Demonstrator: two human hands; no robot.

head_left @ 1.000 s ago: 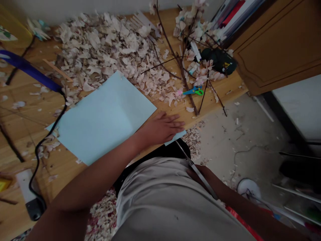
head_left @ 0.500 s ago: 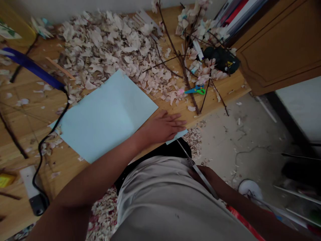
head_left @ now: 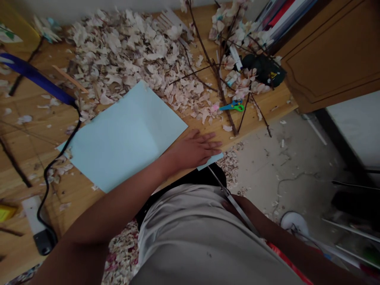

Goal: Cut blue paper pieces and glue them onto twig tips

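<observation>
My left hand [head_left: 197,148] lies palm down with fingers spread at the table's front edge. Under its fingers is a small piece of light-blue paper [head_left: 212,160], sticking out past the edge. My right hand [head_left: 232,202] is low by my shirt, its fingers mostly hidden. It holds a long, thin metal tool [head_left: 242,213], whose exact kind I cannot make out. The tool's narrow tip is close to the small paper piece, below my left hand. A large light-blue sheet [head_left: 127,134] lies flat beside my left forearm.
Dry pale petals [head_left: 130,51] are heaped at the back. Blue-green scissors [head_left: 233,106] lie by a branch with flowers [head_left: 218,75]. A blue tool with a black cord [head_left: 44,81] and a white power strip [head_left: 34,215] are at left. A wooden cabinet [head_left: 332,55] stands right.
The metal tool's tip has shifted slightly downward, toward my body. My left hand stays pressed in nearly the same place on the small paper.
</observation>
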